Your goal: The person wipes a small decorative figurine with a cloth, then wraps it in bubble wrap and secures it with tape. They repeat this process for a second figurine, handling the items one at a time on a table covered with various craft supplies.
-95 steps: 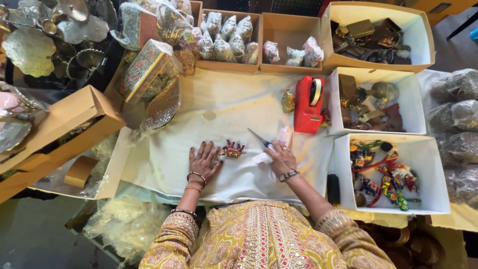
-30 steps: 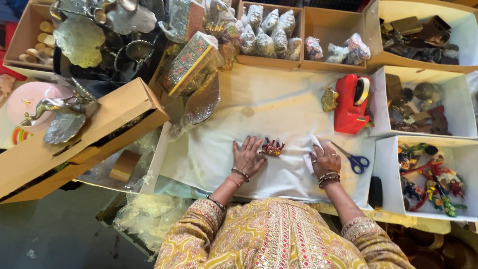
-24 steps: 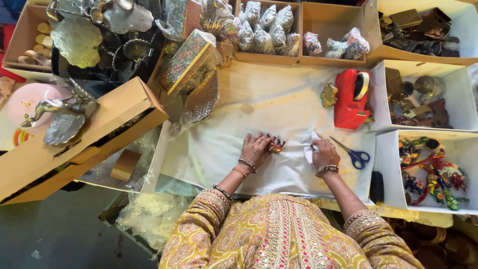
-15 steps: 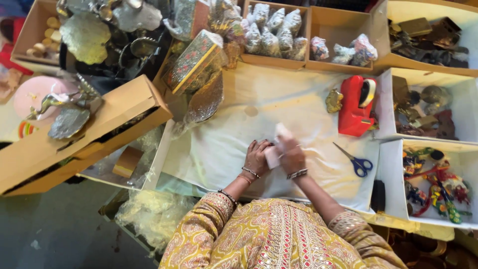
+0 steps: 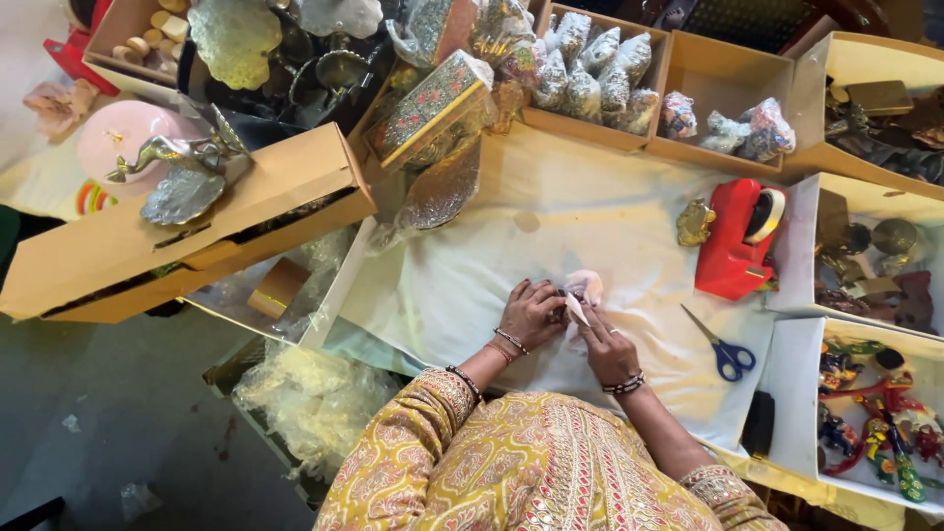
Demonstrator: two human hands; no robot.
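Centrally, a small bundle of white wrapping paper is held on the white cloth that covers the table, between two hands brought close together. The left hand is laid against the bundle's left side with its fingers curled over it, and the right hand is pressed to the lower right side, a folded corner of the paper being pinched between its fingertips. What is inside the paper cannot be made out. Bangles are worn on both wrists, and patterned yellow sleeves are seen below them.

Just to the right of the hands, blue-handled scissors are laid flat on the cloth, apart from the bundle. Further up and right, a red tape dispenser is stood, with a small brass figure touching its left side. White trays of coloured trinkets are set along the right edge. Cardboard boxes holding small plastic-wrapped packets are lined up at the far edge. At the left, a long cardboard box is placed, with a metal animal figure resting on top of it.
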